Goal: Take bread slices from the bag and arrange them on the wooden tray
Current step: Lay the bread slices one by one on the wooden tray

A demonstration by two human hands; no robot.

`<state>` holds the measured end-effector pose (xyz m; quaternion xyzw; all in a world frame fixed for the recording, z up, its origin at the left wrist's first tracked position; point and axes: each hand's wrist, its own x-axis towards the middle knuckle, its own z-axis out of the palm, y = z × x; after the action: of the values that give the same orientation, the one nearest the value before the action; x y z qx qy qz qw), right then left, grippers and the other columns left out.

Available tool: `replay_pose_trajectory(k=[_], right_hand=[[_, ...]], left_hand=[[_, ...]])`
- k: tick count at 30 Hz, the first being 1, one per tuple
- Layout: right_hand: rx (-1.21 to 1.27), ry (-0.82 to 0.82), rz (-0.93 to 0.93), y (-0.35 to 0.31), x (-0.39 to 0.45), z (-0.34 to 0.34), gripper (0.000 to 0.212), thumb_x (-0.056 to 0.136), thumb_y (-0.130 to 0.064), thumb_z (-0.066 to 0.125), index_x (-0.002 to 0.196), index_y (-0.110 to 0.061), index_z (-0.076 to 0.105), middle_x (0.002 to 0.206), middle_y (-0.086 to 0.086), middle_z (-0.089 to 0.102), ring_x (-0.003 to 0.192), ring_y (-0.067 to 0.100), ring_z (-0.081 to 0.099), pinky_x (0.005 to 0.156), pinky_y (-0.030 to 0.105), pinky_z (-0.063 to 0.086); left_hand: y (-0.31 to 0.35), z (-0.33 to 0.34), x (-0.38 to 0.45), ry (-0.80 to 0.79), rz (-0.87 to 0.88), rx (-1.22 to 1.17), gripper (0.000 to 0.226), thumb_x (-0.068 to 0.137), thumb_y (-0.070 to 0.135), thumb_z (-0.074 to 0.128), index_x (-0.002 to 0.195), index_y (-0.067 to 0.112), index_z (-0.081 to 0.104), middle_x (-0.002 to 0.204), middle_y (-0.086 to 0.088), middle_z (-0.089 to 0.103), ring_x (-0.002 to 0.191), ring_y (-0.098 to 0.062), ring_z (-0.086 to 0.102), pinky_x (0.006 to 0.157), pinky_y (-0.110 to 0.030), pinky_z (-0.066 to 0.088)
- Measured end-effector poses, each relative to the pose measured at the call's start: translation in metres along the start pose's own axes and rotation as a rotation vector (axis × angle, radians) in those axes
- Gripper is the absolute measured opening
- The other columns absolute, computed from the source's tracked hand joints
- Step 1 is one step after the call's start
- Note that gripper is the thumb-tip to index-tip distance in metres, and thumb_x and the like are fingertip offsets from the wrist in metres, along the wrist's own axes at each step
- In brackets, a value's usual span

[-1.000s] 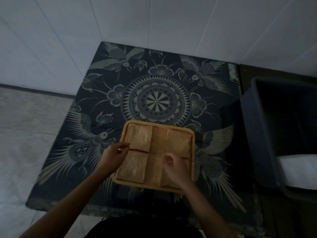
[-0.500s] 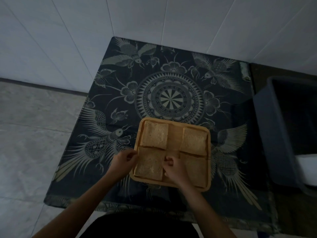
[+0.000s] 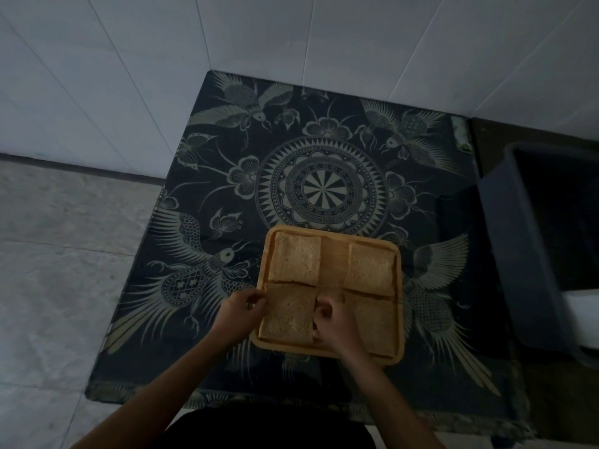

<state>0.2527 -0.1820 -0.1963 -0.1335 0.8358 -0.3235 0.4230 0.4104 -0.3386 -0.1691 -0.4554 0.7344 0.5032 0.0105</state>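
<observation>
**Four slices down, and we square up the near-left one**

Two hands work one slice. Our left hand sits at the 9 o'clock edge of the near-left slice, fingers curled in with the tips pinching or pressing its upper left corner; we cannot tell whether the crust is truly gripped or only nudged. Our right hand is loosely curled at the slice's 3 o'clock edge, fingertips against the side of the bread, covering the strip of bare wood between the two near slices. Neither hand lifts anything; the slice lies flat.

Moving outward, the wooden tray holds all four pieces: the far-left slice at 11 o'clock, touching the near-left one along a shared edge; the far-right slice at 1 o'clock; the near-right slice at 4 o'clock, partly hidden by our right wrist. A bare channel of wood runs down the middle between the left and right pairs.

To do this step well, we judge it best to push lightly from both sides at once, sliding rather than pinching, since soft bread dents and tears at the corners. We keep the slice's outer edge inside the tray's rim and parallel to it.

The tray rests on a patterned dark cloth; a dark bin stands at 3 o'clock. No bread bag is in view.
</observation>
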Motion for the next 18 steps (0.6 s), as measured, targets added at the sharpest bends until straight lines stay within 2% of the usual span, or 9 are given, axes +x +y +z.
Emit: replay_pose_trajectory(k=[3, 6, 9, 13, 15, 18], right_hand=[[0.025, -0.006, 0.013, 0.0008, 0.0000, 0.0004, 0.035, 0.100, -0.020, 0.060, 0.135, -0.020, 0.060, 0.103, -0.017, 0.058, 0.098, 0.013, 0.068, 0.085, 0.043, 0.063], [0.014, -0.011, 0.009, 0.0016, 0.0012, -0.0001, 0.038, 0.099, -0.021, 0.061, 0.137, -0.019, 0.059, 0.109, -0.008, 0.061, 0.105, 0.016, 0.067, 0.089, 0.044, 0.062], [0.032, -0.023, 0.014, 0.0004, 0.0014, -0.0012, 0.038, 0.099, -0.021, 0.061, 0.137, -0.019, 0.058, 0.111, -0.006, 0.062, 0.099, 0.013, 0.068, 0.085, 0.042, 0.064], [0.055, -0.029, 0.012, 0.0009, 0.0003, -0.0025, 0.037, 0.101, -0.022, 0.059, 0.138, -0.020, 0.058, 0.104, -0.015, 0.059, 0.092, 0.008, 0.067, 0.075, 0.032, 0.065], [0.047, -0.026, -0.001, 0.0014, -0.0004, -0.0024, 0.037, 0.101, -0.022, 0.059, 0.138, -0.021, 0.058, 0.102, -0.018, 0.058, 0.090, 0.008, 0.068, 0.076, 0.034, 0.065], [0.047, -0.024, 0.001, -0.0009, -0.0021, -0.0029, 0.039, 0.100, -0.022, 0.060, 0.138, -0.021, 0.058, 0.107, -0.011, 0.059, 0.102, 0.015, 0.067, 0.087, 0.042, 0.063]], left_hand=[[0.0005, 0.0002, -0.0002, -0.005, 0.000, -0.006, 0.020, 0.096, 0.017, 0.061, 0.109, 0.013, 0.074, 0.101, -0.001, 0.075, 0.093, -0.016, 0.071, 0.091, -0.042, 0.058], [0.0015, 0.0002, 0.0003, -0.009, -0.004, 0.003, 0.018, 0.096, 0.018, 0.061, 0.109, 0.015, 0.074, 0.102, 0.000, 0.074, 0.094, -0.015, 0.070, 0.091, -0.041, 0.058], [0.0029, -0.0003, 0.0007, -0.011, -0.005, 0.013, 0.018, 0.095, 0.019, 0.061, 0.108, 0.015, 0.074, 0.101, -0.001, 0.075, 0.092, -0.015, 0.070, 0.089, -0.039, 0.058], [0.0044, -0.0001, -0.0013, -0.005, 0.001, 0.006, 0.020, 0.095, 0.020, 0.062, 0.109, 0.012, 0.074, 0.098, 0.000, 0.075, 0.090, -0.015, 0.070, 0.088, -0.038, 0.058], [0.0039, -0.0007, -0.0027, -0.006, 0.007, 0.000, 0.021, 0.095, 0.020, 0.062, 0.110, 0.013, 0.074, 0.099, 0.000, 0.075, 0.091, -0.014, 0.071, 0.088, -0.039, 0.058], [0.0023, -0.0027, -0.0030, -0.033, 0.020, 0.006, 0.021, 0.096, 0.022, 0.061, 0.112, 0.015, 0.074, 0.100, 0.002, 0.075, 0.091, -0.011, 0.070, 0.088, -0.036, 0.058]])
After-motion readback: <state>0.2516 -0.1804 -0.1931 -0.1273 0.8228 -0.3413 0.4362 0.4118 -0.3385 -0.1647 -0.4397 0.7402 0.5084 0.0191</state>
